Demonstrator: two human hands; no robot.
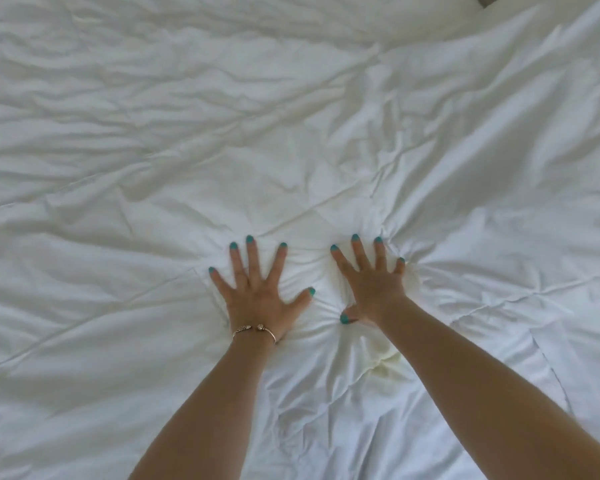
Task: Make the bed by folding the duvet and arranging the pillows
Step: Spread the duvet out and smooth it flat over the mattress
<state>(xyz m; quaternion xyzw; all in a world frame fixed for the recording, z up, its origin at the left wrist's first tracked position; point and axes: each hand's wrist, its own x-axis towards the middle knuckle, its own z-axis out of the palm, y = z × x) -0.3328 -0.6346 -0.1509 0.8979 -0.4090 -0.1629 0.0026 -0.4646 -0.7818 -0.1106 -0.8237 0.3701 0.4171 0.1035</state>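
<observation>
A white, creased duvet (pixel 153 150) fills nearly the whole view. My left hand (pixel 255 292) lies flat on it near the middle, fingers spread wide, with a thin bracelet at the wrist. Just to its right my right hand (pixel 371 282) also presses flat into the duvet with its fingers spread, and the fabric bunches into folds around it. Both hands sink a little into the cover. A white rounded shape at the far top right may be a pillow (pixel 440 8); I cannot tell for sure.
A seam or folded edge of the duvet (pixel 548 368) runs down the right side. A small dark patch (pixel 489 0) shows at the top right corner beyond the bedding.
</observation>
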